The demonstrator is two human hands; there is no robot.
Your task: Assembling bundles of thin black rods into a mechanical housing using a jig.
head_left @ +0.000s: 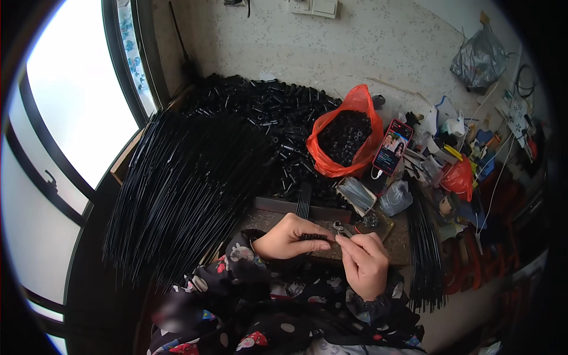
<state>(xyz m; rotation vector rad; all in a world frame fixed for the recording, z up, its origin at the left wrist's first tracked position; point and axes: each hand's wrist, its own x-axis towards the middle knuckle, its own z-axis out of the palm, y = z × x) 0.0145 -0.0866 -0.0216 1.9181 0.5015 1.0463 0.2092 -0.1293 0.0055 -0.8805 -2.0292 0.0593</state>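
On the board, head view: my left hand [288, 238] pinches a short black ribbed piece [315, 237]; my right hand [365, 264] nips its end, fingers pressed together.
Done: assembled black pieces [266, 112] look heaped behind.
Left: long black rods [183, 177] and the orange bag [346, 133] remain full.
Look: dark, slim, small.

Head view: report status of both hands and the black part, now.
Left hand shut on black part. Right hand pinching its right end. Nothing between them; black rods piled left, clear of the hands.
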